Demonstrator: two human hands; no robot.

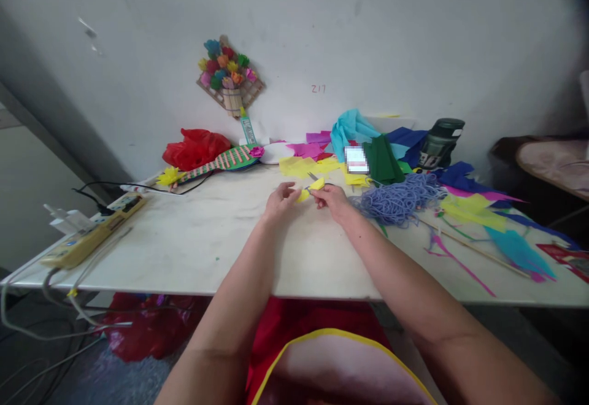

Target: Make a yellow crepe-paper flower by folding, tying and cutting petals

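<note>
My left hand (280, 201) is over the middle of the table, its fingertips closed on a small piece of yellow paper (303, 196). Close beside it, my right hand (331, 200) is closed around scissors (313, 177), whose blades point up and away to the left. Another bit of yellow paper (318, 183) shows against the blades at my right fingertips. The scissors' handles are mostly hidden by the fingers. Just behind both hands lie yellow paper sheets (297, 166).
A tangle of blue-purple yarn (398, 199) lies right of my right hand, with a green cup (442, 142) behind it. Paper strips and a thin stick (478, 250) cover the right side. At left sit a power strip (94, 233) and a decorated striped piece (225, 162).
</note>
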